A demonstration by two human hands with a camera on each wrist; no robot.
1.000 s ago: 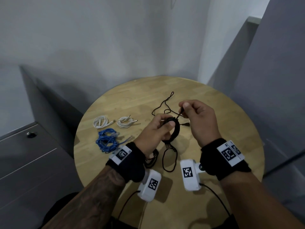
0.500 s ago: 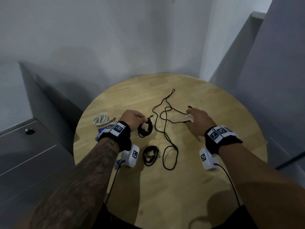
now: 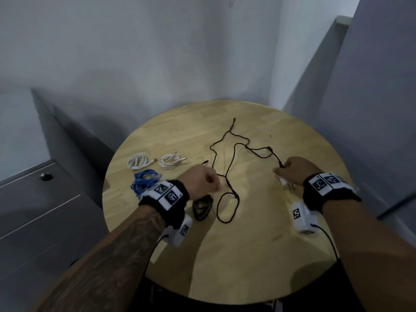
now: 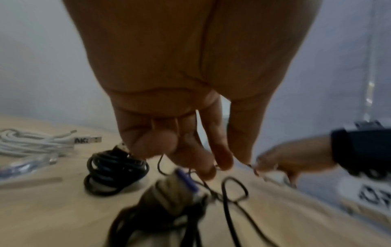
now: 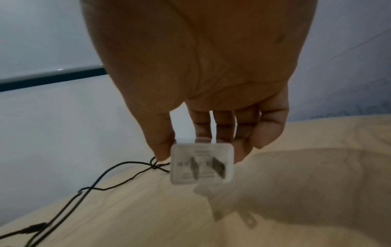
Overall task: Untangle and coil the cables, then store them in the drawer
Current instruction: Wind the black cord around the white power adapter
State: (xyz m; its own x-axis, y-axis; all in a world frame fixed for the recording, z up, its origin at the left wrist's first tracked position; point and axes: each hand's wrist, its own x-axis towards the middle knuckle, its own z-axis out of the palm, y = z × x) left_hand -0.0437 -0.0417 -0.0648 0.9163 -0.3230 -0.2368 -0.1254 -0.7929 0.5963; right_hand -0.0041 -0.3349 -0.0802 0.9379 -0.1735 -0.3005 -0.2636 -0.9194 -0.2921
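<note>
The right hand [image 5: 211, 130] pinches a white plug adapter [image 5: 202, 164] above the bench [image 3: 247, 255]; the left hand [image 3: 199, 180], fingers curled, pinches the thin black cable [image 3: 227, 176] between them.

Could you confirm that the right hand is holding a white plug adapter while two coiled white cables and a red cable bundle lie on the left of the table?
Not quite: the bundle is blue, not red, as the head view shows. The rest holds: the right hand holds the white plug adapter, and two coiled white cables lie on the left of the table.
</note>
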